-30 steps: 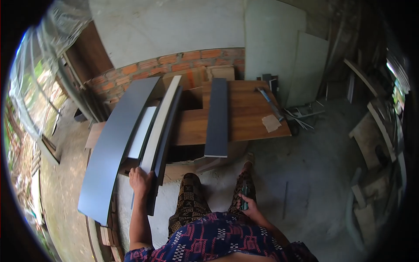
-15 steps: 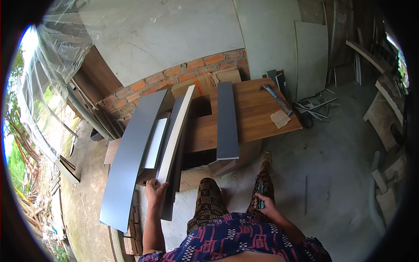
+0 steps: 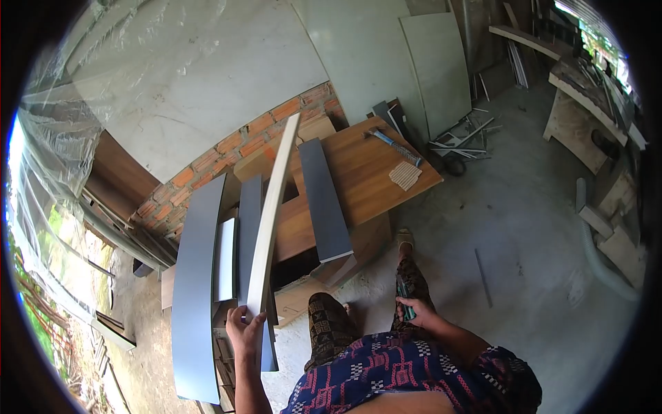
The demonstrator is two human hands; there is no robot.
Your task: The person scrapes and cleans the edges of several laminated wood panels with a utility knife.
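Left hand: bare left hand [image 3: 245,331], lower centre-left of the frame, thumb and fingers pinching the near end of a long, narrow, cream-coloured board [image 3: 271,221].
Cream board: runs straight away from the grip, long axis going up the frame with a slight lean right, far end near the upper centre. Can't tell if anything's propping it up. Left hand's on it, right one's well apart.
Right hand: bare right hand [image 3: 419,315], lower centre-right, fingers wrapped round a small dark green tool [image 3: 405,303]. Too small to say what kind, sorry.
Left-side panels: wide, smooth grey panel [image 3: 196,290], then a short white panel [image 3: 226,259] just beside it.
Middle: flat dark grey plank [image 3: 324,200] lying across a brown wood-grain board [image 3: 372,165].
Right end of the brown board: blue-handled hammer [image 3: 394,145], tan corrugated cardboard scrap [image 3: 405,176] near it.
Back: orange brick wall [image 3: 262,125], upper centre.
Labels/writing: no brand or lettering I can read.
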